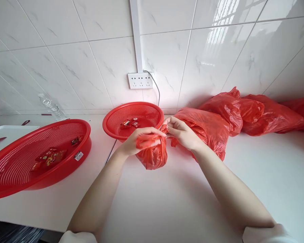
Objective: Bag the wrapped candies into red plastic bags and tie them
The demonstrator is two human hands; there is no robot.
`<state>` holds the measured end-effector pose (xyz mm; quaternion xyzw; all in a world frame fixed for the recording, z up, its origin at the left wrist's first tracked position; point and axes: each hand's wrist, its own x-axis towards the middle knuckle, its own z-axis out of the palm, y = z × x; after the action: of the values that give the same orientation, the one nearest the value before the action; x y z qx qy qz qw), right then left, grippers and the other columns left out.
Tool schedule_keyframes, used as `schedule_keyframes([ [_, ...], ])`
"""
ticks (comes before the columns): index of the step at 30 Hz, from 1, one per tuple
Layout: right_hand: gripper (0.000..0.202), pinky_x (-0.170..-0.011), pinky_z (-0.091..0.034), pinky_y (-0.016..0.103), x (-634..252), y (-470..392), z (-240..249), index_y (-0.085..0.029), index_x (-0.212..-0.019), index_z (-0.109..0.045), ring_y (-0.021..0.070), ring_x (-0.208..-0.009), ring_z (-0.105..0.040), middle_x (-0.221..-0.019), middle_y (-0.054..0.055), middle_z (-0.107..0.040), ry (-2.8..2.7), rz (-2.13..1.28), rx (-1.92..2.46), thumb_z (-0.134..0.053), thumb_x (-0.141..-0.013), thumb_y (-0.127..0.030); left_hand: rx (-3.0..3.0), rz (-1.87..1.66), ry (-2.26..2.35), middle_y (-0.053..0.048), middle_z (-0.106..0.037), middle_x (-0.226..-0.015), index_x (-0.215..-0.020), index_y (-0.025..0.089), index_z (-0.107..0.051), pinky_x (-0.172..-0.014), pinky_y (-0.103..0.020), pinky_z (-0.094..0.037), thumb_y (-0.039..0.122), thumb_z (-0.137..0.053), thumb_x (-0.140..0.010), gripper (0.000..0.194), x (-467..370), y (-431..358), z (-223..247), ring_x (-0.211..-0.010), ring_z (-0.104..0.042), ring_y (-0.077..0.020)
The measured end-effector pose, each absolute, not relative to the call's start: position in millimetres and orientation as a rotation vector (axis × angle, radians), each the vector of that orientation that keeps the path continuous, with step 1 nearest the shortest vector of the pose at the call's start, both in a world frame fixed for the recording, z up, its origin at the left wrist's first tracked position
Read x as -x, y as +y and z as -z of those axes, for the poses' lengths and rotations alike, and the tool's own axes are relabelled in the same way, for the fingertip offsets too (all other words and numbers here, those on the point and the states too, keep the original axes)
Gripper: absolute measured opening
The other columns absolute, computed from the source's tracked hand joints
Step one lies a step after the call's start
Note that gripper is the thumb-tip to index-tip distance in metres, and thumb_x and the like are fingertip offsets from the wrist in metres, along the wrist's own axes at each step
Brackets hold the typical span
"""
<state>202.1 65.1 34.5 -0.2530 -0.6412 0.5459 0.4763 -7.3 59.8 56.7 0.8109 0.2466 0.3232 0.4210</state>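
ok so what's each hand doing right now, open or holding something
Left hand: closed, holding the small red plastic bag near its top.
Right hand: closed, pinching the same bag at its gathered top.

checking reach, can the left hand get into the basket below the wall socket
Probably yes: the basket is open-topped, just beyond the left hand, though that hand is busy with the small red bag.

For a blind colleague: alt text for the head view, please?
The left hand and right hand hold a small red bag by its gathered top at a white table. Two red baskets stand to the left; larger red bags lie right.
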Motion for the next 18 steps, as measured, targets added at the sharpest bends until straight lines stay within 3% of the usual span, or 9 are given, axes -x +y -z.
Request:
schedule_keyframes([
  [5, 0.023, -0.071, -0.05, 0.03, -225, 54, -55, -0.019, -0.096, -0.065, 0.0151, -0.078, -0.061, -0.093, 0.005, -0.067, -1.829, -1.063, 0.802, -0.057, -0.092, -0.039, -2.055, -0.9, 0.613, -0.007, -0.063, -0.093, -0.083, 0.019, -0.065, -0.097, -0.038, -0.043, 0.04, -0.041, -0.099, 0.036, 12, 65, -60, -0.097, -0.059, -0.0204],
  [8, 0.025, -0.078, -0.051, 0.033, -244, 46, -67, -0.02, -0.095, -0.069, 0.0187, -0.087, -0.063, -0.096, 0.005, -0.069, -2.069, -0.872, 0.872, -0.054, -0.094, -0.04, -2.087, -0.815, 0.674, -0.002, -0.057, -0.078, -0.108, 0.022, -0.063, -0.101, -0.039, -0.039, 0.039, -0.042, -0.098, 0.028, 24, 65, -68, -0.09, -0.056, -0.0185],
  [10, 0.024, -0.08, -0.051, 0.035, -259, 43, -74, -0.021, -0.095, -0.069, 0.0202, -0.09, -0.064, -0.098, 0.006, -0.07, -2.179, -0.764, 0.913, -0.052, -0.094, -0.039, -2.069, -0.775, 0.742, 0.001, -0.05, -0.07, -0.125, 0.023, -0.056, -0.094, -0.037, -0.041, 0.039, -0.043, -0.098, 0.034, 35, 65, -74, -0.079, -0.052, -0.0167],
  [13, 0.022, -0.076, -0.052, 0.036, -279, 42, -79, -0.022, -0.093, -0.069, 0.0209, -0.086, -0.064, -0.095, 0.005, -0.07, -2.284, -0.693, 0.986, -0.053, -0.093, -0.037, -2.018, -0.753, 0.852, 0.002, -0.046, -0.068, -0.129, 0.022, -0.056, -0.08, -0.033, -0.042, 0.041, -0.044, -0.097, 0.039, 51, 65, -81, -0.067, -0.044, -0.0143],
  [15, 0.02, -0.071, -0.051, 0.036, -288, 42, -81, -0.024, -0.092, -0.069, 0.0206, -0.08, -0.064, -0.091, 0.004, -0.07, -2.348, -0.734, 1.067, -0.054, -0.092, -0.035, -2.014, -0.714, 0.907, 0.001, -0.048, -0.069, -0.126, 0.022, -0.06, -0.08, -0.033, -0.043, 0.043, -0.042, -0.097, 0.04, 56, 65, -82, -0.068, -0.045, -0.0147],
  [18, 0.02, -0.068, -0.051, 0.036, -294, 39, -81, -0.026, -0.089, -0.069, 0.0202, -0.074, -0.063, -0.084, 0.002, -0.069, -2.416, -0.851, 1.269, -0.052, -0.092, -0.034, -2.097, -0.536, 0.99, -0.004, -0.062, -0.086, -0.115, 0.024, -0.067, -0.095, -0.037, -0.042, 0.044, -0.046, -0.094, 0.035, 55, 66, -81, -0.091, -0.055, -0.0199],
])
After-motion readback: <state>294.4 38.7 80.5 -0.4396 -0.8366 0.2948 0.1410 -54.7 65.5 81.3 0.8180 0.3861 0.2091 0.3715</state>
